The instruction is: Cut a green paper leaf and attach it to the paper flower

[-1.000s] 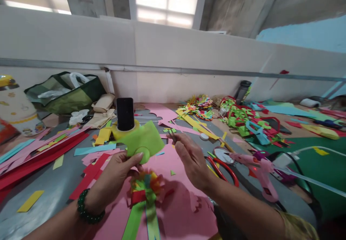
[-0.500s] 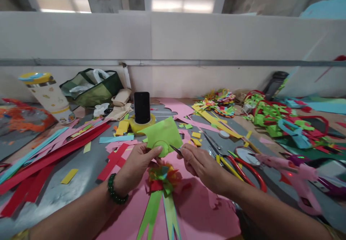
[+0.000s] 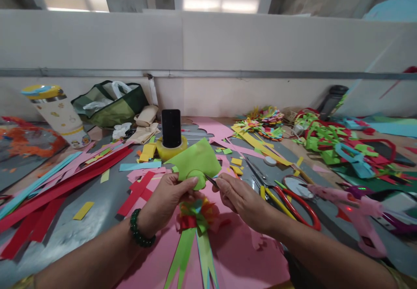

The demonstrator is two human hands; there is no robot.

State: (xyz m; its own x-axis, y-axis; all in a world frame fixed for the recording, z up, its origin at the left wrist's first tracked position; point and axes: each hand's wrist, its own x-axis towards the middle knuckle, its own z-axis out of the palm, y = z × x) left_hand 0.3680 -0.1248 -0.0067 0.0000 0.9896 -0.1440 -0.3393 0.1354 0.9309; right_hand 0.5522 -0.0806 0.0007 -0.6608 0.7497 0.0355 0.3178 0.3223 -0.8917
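My left hand (image 3: 168,195), with a dark green bead bracelet (image 3: 140,228) at its wrist, pinches a bright green paper sheet (image 3: 195,156) between thumb and fingers. Beside the thumb a round outline shows in the sheet's lower part. My right hand (image 3: 235,195) is closed on a slim dark pointed tool (image 3: 211,180), whose tip meets the sheet at the circle's right edge. The fingers cover its other end, so its kind is unclear. Just below both hands lies a paper flower (image 3: 197,215) in red, orange and green, with green ribbon tails, on pink sheet material (image 3: 247,263).
Red-handled scissors (image 3: 304,208) and a pink glue gun (image 3: 355,211) lie at right, near piled colourful paper pieces (image 3: 339,146). Red strips (image 3: 61,185) spread across the left. A phone (image 3: 171,128) stands upright by a yellow tape roll (image 3: 166,150). A tumbler (image 3: 58,115) stands far left.
The green sheet has tilted and its left corner has swung outward. The tool's tip stays at the circle's right edge. Both hands have barely shifted.
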